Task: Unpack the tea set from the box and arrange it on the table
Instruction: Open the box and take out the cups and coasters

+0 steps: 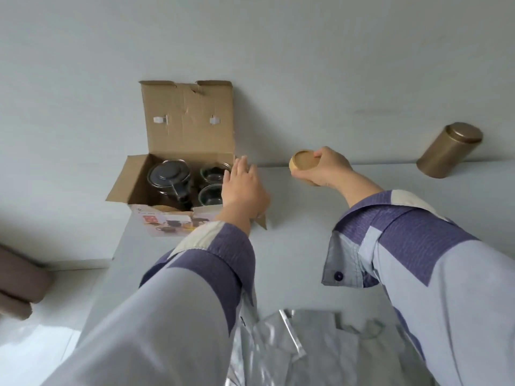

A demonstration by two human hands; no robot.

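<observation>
An open cardboard box (145, 188) stands on the white table (292, 218) against the wall, its lid flap up. Inside lie a glass teapot with a dark lid (170, 176) and two glass cups (213, 174). My left hand (243, 188) rests with straight fingers on the box's right edge, over the cups. My right hand (324, 169) grips a stack of round wooden coasters (303, 165), held above the table to the right of the box.
A gold metal tin (450, 149) stands at the far right by the wall. Crinkled silver foil bags (292, 346) lie at the table's near edge. A brown cushioned seat (19, 282) shows at lower left, beyond the table's left edge.
</observation>
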